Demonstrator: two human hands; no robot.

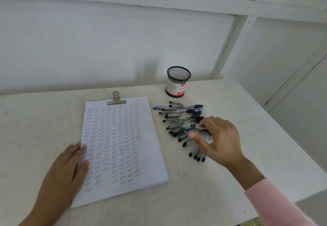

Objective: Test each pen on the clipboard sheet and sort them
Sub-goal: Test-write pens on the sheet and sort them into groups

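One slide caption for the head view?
Left hand presses the test sheet; right hand reaches into pens beside a mesh cup.

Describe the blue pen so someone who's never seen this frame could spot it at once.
Right of the clipboard sheet lies a fanned pile of pens, on the near side of the black mesh cup. Near the pile's far edge, the blue pen juts out leftward toward the sheet. It alone has a blue end; its neighbours are black, grey or clear.

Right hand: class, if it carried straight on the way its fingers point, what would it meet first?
The pile of pens: the right hand points left across it, with no gap visible between them. Past the pile lies the clipboard sheet. Whether the hand touches the pens or hovers just above is unclear.
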